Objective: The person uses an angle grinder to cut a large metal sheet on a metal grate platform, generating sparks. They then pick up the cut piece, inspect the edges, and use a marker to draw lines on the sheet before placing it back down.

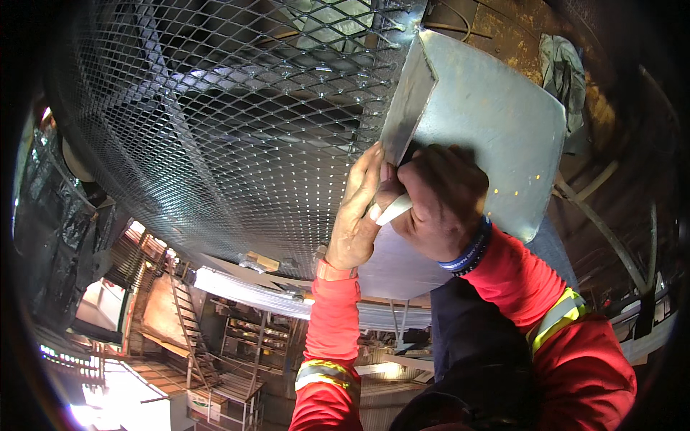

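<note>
The bent metal sheet (pixel 503 108) lies above and to the right of the hands, reaching from the upper centre toward the right of the frame. Its narrow flange (pixel 411 100) has its long axis slanting from upper centre down to the left, ending right at the fingers. The left hand (pixel 352 215) is nearer that flange — flat, fingers long and together, tips at its lower end. The right hand (pixel 442 205) is curled into a fist around a pale strip (pixel 394 209), which pokes out toward the left hand; whether its knuckles touch the sheet's face, I cannot tell.

Dark diamond mesh (pixel 266 136) spreads across the upper left, its right edge beside the flange. A rusty panel (pixel 507 36) backs the upper right; a ladder (pixel 188 316) and shelving (pixel 259 337) stand at lower left — a cluttered workshop.
</note>
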`<action>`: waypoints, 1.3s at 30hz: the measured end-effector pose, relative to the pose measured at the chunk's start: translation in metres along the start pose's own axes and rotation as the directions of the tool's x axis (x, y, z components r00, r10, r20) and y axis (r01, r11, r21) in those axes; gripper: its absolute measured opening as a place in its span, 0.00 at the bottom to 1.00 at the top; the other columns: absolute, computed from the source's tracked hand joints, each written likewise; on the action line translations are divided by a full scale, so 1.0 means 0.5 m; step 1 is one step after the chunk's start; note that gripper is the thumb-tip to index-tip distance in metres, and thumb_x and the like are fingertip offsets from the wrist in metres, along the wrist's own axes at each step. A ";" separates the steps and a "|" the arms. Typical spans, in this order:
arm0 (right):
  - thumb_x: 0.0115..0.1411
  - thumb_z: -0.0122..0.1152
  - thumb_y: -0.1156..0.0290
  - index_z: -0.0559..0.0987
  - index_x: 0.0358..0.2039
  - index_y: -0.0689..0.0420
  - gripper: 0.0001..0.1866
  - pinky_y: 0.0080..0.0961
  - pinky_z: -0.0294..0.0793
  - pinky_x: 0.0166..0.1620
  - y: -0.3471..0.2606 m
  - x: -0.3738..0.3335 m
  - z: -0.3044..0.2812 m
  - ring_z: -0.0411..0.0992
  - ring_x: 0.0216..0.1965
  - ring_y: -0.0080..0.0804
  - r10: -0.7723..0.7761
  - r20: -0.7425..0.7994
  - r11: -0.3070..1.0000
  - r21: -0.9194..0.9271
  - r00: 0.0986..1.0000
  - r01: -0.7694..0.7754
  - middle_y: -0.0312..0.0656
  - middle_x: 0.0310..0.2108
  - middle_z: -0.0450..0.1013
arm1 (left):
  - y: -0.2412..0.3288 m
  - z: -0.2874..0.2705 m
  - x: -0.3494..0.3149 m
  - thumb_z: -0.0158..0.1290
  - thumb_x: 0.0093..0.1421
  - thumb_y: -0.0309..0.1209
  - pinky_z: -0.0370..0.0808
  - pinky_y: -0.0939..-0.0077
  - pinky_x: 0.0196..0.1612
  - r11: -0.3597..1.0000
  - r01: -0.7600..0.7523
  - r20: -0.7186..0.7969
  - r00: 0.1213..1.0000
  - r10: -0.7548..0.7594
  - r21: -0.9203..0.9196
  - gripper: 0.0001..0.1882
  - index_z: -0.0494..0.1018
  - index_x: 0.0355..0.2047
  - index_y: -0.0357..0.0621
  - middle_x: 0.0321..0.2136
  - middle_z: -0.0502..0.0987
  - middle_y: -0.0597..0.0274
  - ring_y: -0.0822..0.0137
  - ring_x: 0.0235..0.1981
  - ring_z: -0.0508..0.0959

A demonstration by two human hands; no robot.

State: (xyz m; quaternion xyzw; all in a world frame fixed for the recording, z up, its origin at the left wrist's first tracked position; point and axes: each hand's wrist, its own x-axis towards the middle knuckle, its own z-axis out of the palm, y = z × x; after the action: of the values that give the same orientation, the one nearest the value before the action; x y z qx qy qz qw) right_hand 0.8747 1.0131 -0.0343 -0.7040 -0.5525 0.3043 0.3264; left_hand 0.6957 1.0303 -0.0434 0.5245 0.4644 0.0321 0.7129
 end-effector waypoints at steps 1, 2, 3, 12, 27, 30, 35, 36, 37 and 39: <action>0.47 0.67 0.67 0.71 0.25 0.55 0.12 0.36 0.67 0.29 0.001 0.000 -0.003 0.70 0.24 0.38 -0.006 0.016 1.000 -0.006 1.000 0.006 0.40 0.21 0.65 | 0.004 -0.002 0.000 0.41 0.67 0.52 0.52 0.58 0.68 0.999 -0.029 0.017 0.999 0.028 0.032 0.39 0.54 0.67 0.32 0.67 0.54 0.39 0.46 0.69 0.54; 0.47 0.67 0.67 0.71 0.25 0.55 0.12 0.36 0.67 0.29 0.001 0.000 -0.004 0.70 0.24 0.39 -0.002 0.014 1.000 0.007 1.000 0.002 0.40 0.21 0.65 | 0.004 0.001 0.002 0.39 0.68 0.52 0.51 0.58 0.68 0.999 0.002 0.019 1.000 -0.002 0.038 0.39 0.53 0.67 0.32 0.67 0.53 0.38 0.46 0.69 0.54; 0.46 0.67 0.67 0.70 0.25 0.56 0.13 0.37 0.67 0.29 0.002 -0.001 -0.004 0.70 0.24 0.39 0.002 0.013 1.000 0.021 1.000 -0.002 0.40 0.21 0.64 | 0.004 0.001 0.001 0.39 0.68 0.52 0.51 0.57 0.68 0.999 0.024 0.026 0.999 -0.025 0.049 0.39 0.53 0.67 0.31 0.67 0.53 0.38 0.46 0.69 0.53; 0.46 0.68 0.67 0.69 0.24 0.56 0.14 0.37 0.67 0.27 0.007 0.008 -0.005 0.69 0.23 0.40 -0.001 -0.012 0.998 0.069 1.000 0.002 0.41 0.21 0.64 | 0.000 -0.003 0.011 0.39 0.67 0.54 0.50 0.58 0.68 0.996 -0.001 0.028 1.000 -0.002 0.093 0.41 0.54 0.67 0.29 0.67 0.53 0.38 0.46 0.69 0.54; 0.48 0.65 0.58 0.68 0.24 0.53 0.17 0.36 0.68 0.31 0.002 0.008 -0.005 0.69 0.24 0.36 0.013 0.004 1.000 0.009 1.000 -0.013 0.39 0.21 0.63 | 0.017 0.006 0.003 0.37 0.65 0.62 0.46 0.48 0.69 0.995 -0.024 -0.084 0.996 0.032 0.096 0.45 0.59 0.65 0.31 0.65 0.55 0.38 0.40 0.70 0.49; 0.48 0.64 0.58 0.68 0.24 0.53 0.16 0.36 0.68 0.31 0.000 0.012 -0.010 0.69 0.24 0.37 0.020 0.019 1.000 0.022 1.000 -0.020 0.38 0.21 0.63 | 0.018 -0.001 0.007 0.36 0.63 0.65 0.43 0.46 0.69 0.985 -0.084 -0.072 0.993 0.095 0.149 0.47 0.60 0.64 0.32 0.67 0.52 0.38 0.39 0.70 0.45; 0.47 0.62 0.63 0.69 0.22 0.54 0.12 0.36 0.69 0.31 0.002 0.010 -0.011 0.69 0.24 0.36 0.037 0.050 0.999 0.013 0.998 -0.038 0.39 0.21 0.64 | 0.013 -0.004 0.010 0.35 0.63 0.67 0.41 0.45 0.69 0.973 -0.125 -0.041 0.990 0.135 0.193 0.48 0.61 0.65 0.34 0.67 0.51 0.39 0.39 0.71 0.43; 0.46 0.62 0.64 0.69 0.22 0.54 0.11 0.36 0.69 0.30 0.003 0.009 -0.006 0.69 0.24 0.36 0.034 0.045 0.999 0.017 0.998 -0.035 0.38 0.21 0.64 | 0.013 -0.004 0.009 0.35 0.62 0.68 0.41 0.45 0.69 0.975 -0.120 -0.044 0.990 0.131 0.189 0.49 0.61 0.65 0.34 0.67 0.51 0.39 0.39 0.71 0.43; 0.45 0.61 0.65 0.70 0.21 0.54 0.10 0.35 0.69 0.30 0.004 0.008 -0.005 0.69 0.23 0.35 0.033 0.039 0.999 0.020 0.999 -0.034 0.38 0.20 0.65 | 0.010 -0.006 0.009 0.34 0.62 0.68 0.41 0.45 0.69 0.974 -0.125 -0.040 0.990 0.135 0.189 0.49 0.61 0.65 0.35 0.67 0.51 0.39 0.39 0.71 0.43; 0.44 0.61 0.66 0.70 0.21 0.54 0.10 0.35 0.69 0.29 0.004 0.009 -0.010 0.69 0.23 0.35 0.016 0.056 1.000 0.000 0.998 -0.016 0.38 0.20 0.65 | 0.004 -0.006 0.008 0.34 0.61 0.70 0.40 0.45 0.69 0.973 -0.136 -0.033 0.989 0.145 0.188 0.50 0.61 0.65 0.35 0.67 0.51 0.39 0.40 0.71 0.42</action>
State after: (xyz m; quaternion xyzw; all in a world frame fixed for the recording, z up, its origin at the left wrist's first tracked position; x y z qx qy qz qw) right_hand 0.8809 1.0162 -0.0331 -0.6997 -0.5556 0.3266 0.3084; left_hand 0.6970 1.0355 -0.0446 0.6191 0.4437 0.0514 0.6460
